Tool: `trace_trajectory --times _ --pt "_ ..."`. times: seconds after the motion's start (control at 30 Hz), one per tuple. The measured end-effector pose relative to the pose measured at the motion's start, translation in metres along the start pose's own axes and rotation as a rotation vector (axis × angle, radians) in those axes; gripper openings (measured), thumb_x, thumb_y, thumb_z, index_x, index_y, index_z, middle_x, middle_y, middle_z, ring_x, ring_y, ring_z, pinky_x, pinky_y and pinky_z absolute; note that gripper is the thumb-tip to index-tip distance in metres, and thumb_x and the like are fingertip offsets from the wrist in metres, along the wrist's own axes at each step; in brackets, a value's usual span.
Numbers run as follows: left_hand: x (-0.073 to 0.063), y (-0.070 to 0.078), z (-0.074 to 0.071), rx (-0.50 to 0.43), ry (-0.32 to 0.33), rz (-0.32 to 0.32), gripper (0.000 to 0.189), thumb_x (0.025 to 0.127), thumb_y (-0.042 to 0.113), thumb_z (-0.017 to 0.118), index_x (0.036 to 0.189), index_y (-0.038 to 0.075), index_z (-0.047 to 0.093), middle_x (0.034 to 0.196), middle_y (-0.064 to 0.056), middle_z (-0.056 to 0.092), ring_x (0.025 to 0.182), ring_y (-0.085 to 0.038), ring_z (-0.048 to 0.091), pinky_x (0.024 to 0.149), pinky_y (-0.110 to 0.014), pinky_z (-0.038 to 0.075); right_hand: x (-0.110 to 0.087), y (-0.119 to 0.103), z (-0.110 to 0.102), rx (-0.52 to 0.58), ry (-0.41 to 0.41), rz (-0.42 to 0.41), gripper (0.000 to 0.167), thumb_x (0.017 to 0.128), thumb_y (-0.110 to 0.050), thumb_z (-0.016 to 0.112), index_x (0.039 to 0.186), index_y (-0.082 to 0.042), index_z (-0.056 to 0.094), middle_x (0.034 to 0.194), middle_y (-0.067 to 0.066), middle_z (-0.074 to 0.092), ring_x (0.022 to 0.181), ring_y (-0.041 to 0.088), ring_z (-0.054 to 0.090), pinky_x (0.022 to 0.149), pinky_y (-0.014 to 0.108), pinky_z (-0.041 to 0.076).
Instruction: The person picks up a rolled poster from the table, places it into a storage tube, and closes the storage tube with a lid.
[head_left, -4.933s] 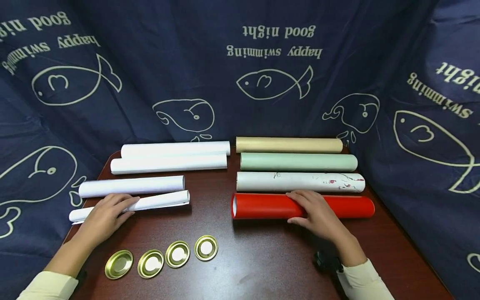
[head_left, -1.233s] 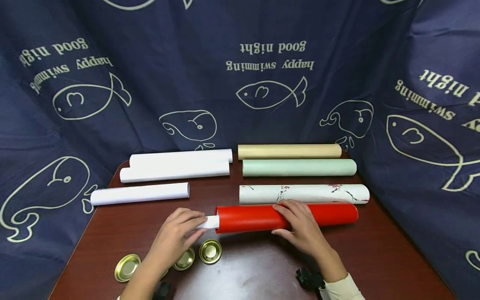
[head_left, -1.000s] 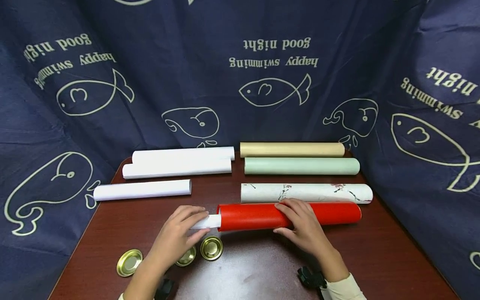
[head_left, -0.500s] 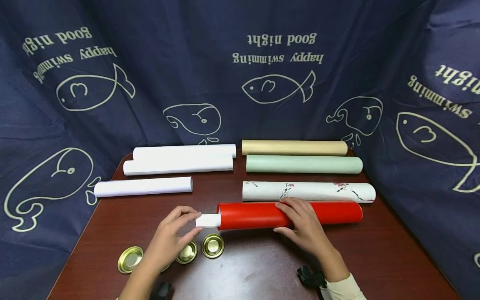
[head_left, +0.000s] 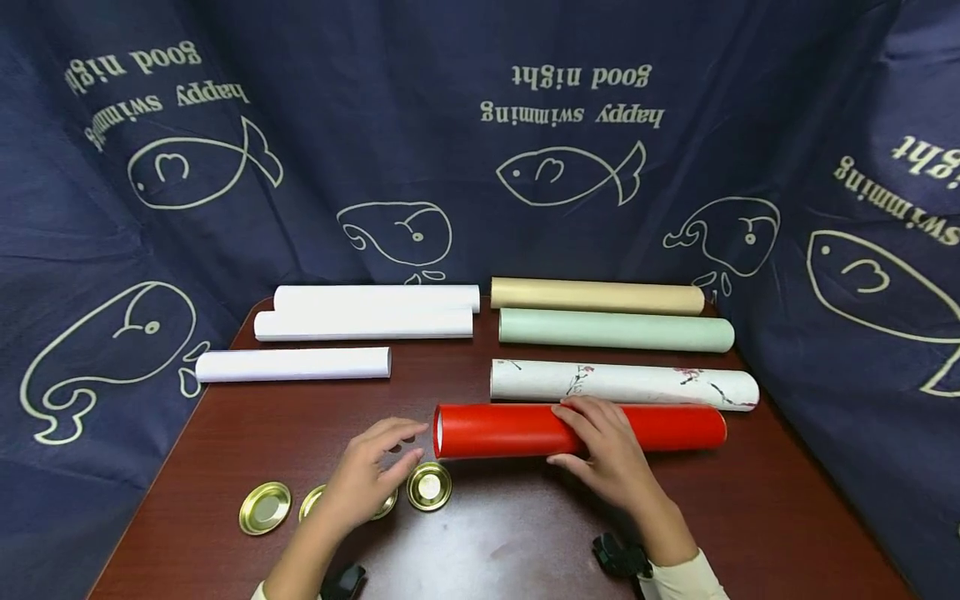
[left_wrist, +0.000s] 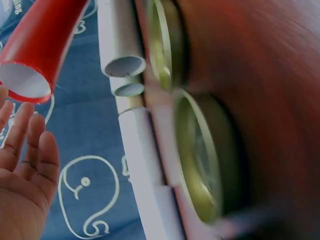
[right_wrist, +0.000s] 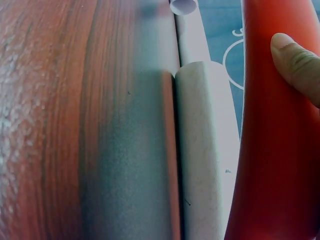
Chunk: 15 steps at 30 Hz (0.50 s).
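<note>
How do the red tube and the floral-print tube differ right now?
Colour: the red tube is solid red; the floral-print tube is white with dark branches and reddish blossoms.
Contact: the right hand holds the red tube; neither hand touches the floral-print tube.
Pose: the red tube's left end is raised; the floral-print tube lies on the table.
Shared: both are long cylinders.

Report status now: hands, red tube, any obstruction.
Left hand empty, just off end of red tube. Right hand holding it. Gold lid near left hand, not blocking.
</note>
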<state>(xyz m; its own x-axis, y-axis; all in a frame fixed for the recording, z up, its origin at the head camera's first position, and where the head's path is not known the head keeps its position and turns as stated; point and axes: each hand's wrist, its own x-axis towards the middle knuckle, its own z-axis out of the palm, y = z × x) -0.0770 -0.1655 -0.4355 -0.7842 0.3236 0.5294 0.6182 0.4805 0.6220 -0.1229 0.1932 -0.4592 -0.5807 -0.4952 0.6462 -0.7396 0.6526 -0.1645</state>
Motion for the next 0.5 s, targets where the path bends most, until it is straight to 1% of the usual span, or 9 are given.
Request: trace_trajectory --times 0.1,0.17,0.23,0.37,0.47,0.5 --pt "-0.007 -0.004 -0.003 0.023 -0.022 -0.044 0.037 0.082 0.001 0.08 0.117 0.005 0.07 0.114 -0.002 0.067 0.099 -0.022 0.066 0.074 -0.039 0.058 0.001 -0.001 -0.002 0.006 -0.011 0.005 0.066 0.093 -0.064 0.05 0.125 -0.009 0.063 0.125 0.015 0.059 0.115 0.037 0.053 0.096 0.053 0.038" --pt "-0.012 -0.008 -0.004 0.058 -0.079 -0.075 0.036 0.082 0.004 0.081 0.117 0.006 0.07 0.115 0.0 0.066 0.103 -0.022 0.065 0.078 -0.039 0.058 0.001 -0.001 -0.003 0.013 -0.016 0.007 0.066 0.093 -0.064 0.051 0.126 -0.008 0.063 0.126 0.014 0.059 0.116 0.038 0.053 0.097 0.053 0.038" --pt "-0.015 -0.012 -0.003 0.106 -0.157 -0.084 0.036 0.083 0.01 0.081 0.116 0.008 0.07 0.116 0.001 0.066 0.106 -0.02 0.063 0.084 -0.04 0.056 0.001 -0.002 -0.004 0.014 -0.019 0.01 0.066 0.092 -0.064 0.052 0.126 -0.008 0.063 0.126 0.014 0.059 0.116 0.038 0.053 0.098 0.053 0.037" --pt "-0.016 -0.016 0.006 0.204 -0.315 -0.03 0.044 0.079 0.022 0.085 0.118 0.01 0.07 0.118 0.003 0.064 0.111 -0.017 0.059 0.093 -0.041 0.051 0.0 -0.002 -0.006 -0.001 -0.013 0.017 0.067 0.093 -0.065 0.05 0.125 -0.008 0.063 0.124 0.015 0.06 0.115 0.038 0.053 0.098 0.054 0.037" --pt "-0.013 -0.016 0.013 0.268 -0.399 0.002 0.053 0.074 0.029 0.088 0.12 0.011 0.069 0.12 0.002 0.063 0.112 -0.018 0.058 0.094 -0.04 0.05 -0.002 -0.002 -0.006 -0.004 -0.007 0.021 0.067 0.093 -0.065 0.05 0.124 -0.008 0.064 0.123 0.015 0.06 0.116 0.038 0.053 0.098 0.053 0.037" --pt "-0.012 -0.016 0.015 0.289 -0.428 -0.002 0.055 0.073 0.032 0.089 0.121 0.011 0.069 0.121 0.001 0.063 0.112 -0.019 0.057 0.094 -0.041 0.05 -0.003 -0.003 -0.007 -0.004 -0.006 0.023 0.066 0.093 -0.065 0.05 0.124 -0.008 0.064 0.123 0.015 0.06 0.116 0.037 0.053 0.098 0.053 0.037"
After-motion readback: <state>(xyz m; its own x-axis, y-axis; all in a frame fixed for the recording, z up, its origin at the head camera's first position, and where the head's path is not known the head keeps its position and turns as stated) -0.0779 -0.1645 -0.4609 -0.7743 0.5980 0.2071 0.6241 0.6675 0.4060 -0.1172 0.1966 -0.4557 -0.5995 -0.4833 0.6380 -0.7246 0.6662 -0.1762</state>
